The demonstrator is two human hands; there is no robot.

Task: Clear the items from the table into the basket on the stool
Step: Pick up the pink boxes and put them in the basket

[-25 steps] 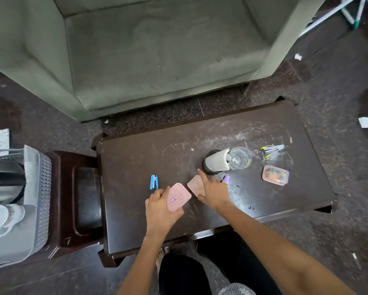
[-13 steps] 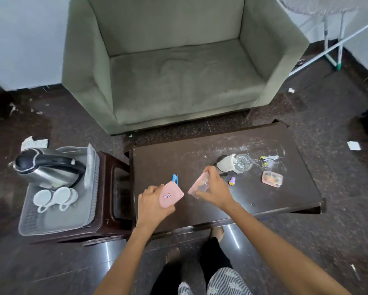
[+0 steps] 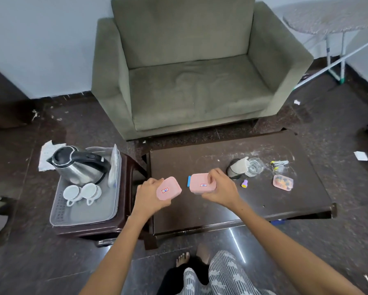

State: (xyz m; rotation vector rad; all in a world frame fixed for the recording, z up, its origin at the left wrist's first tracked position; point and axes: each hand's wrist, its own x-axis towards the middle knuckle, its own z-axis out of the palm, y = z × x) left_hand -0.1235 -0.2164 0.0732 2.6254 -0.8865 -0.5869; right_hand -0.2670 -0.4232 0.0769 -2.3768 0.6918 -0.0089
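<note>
dark wood table point(image 3: 264, 209) | grey basket point(image 3: 59, 211) on stool point(image 3: 127, 218)

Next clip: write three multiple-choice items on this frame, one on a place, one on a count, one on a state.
1. Where is the steel electric kettle?
A. in the grey plastic basket
B. on the dark wooden table
C. on the green sofa

2. How many white cups lie in the basket?
A. one
B. two
C. four

3. What is the left hand doing?
A. resting empty
B. holding a pink lidded box
C. gripping the kettle

Key: 1 A, it stands at the basket's far end; 2 B, a pair lies beside the kettle; 3 B, its fingers wrap the box.
</note>
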